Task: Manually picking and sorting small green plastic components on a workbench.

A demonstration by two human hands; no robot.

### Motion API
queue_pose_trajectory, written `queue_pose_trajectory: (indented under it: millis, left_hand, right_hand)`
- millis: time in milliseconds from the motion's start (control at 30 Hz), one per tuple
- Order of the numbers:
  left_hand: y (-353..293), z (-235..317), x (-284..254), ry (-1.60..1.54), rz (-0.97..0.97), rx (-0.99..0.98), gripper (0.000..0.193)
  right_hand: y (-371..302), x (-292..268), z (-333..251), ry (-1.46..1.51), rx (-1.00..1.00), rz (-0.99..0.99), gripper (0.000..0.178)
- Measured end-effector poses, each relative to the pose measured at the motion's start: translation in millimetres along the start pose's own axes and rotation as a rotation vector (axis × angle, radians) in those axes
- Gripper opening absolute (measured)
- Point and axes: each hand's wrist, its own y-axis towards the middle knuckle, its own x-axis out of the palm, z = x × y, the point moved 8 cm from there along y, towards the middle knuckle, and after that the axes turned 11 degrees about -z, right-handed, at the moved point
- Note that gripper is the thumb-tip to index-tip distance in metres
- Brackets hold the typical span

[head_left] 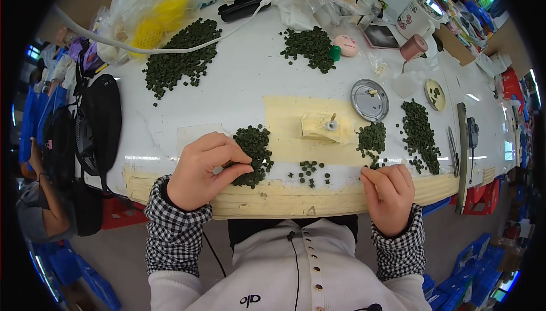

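Note:
My left hand (207,169) reaches the edge of a pile of small dark green pieces (256,151), thumb and forefinger pinched together at their tips. Whatever lies between those tips is too small to make out. Pinched as well, my right hand (389,194) is just below a smaller green pile (372,136), its fingertips hiding anything they hold. Between the hands, several loose green pieces (310,170) are scattered near the table edge. Beyond them stands a small block fixture (324,127), wrapped in yellowish tape, with a metal pin upright on it.
Larger green heaps lie at the back left (182,55), back centre (310,49) and right (420,134). A round metal tin lid (369,100) and a small dish (435,95) sit right. Tweezers (453,150) lie farther right. A white cable (153,51) crosses the back; a black bag (105,123) is left.

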Motion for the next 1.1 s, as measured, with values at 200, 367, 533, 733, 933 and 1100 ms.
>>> queue_pose_trajectory:
  millis: [200, 367, 533, 733, 933, 1100]
  left_hand:
    - [-15.9, -10.9, -4.3, -0.039, 0.089, 0.012, 0.017]
    - [-19.2, 8.0, -7.7, 0.135, 0.177, 0.079, 0.037]
    - [-8.8, 56.8, 65.3, 0.366, 0.059, 0.154, 0.057]
    - [20.8, 64.7, 93.6, 0.438, 0.208, -0.008, 0.065]
    - [35.3, 65.8, 111.8, 0.334, 0.228, 0.001, 0.049]
    - [35.9, 61.0, 114.9, 0.274, 0.213, -0.003, 0.038]
  right_hand:
    - [0.1, 3.4, -11.4, 0.055, -0.050, 0.016, 0.021]
    - [1.3, 7.5, -17.1, 0.123, -0.067, 0.004, 0.021]
    - [3.3, 5.4, -21.5, 0.151, -0.080, 0.031, 0.021]
    - [-3.5, 1.0, -16.2, 0.149, -0.045, 0.065, 0.021]
    - [-12.2, 0.6, -2.9, 0.149, 0.015, 0.123, 0.021]
    - [-15.3, 0.0, 3.9, 0.167, 0.058, 0.159, 0.019]
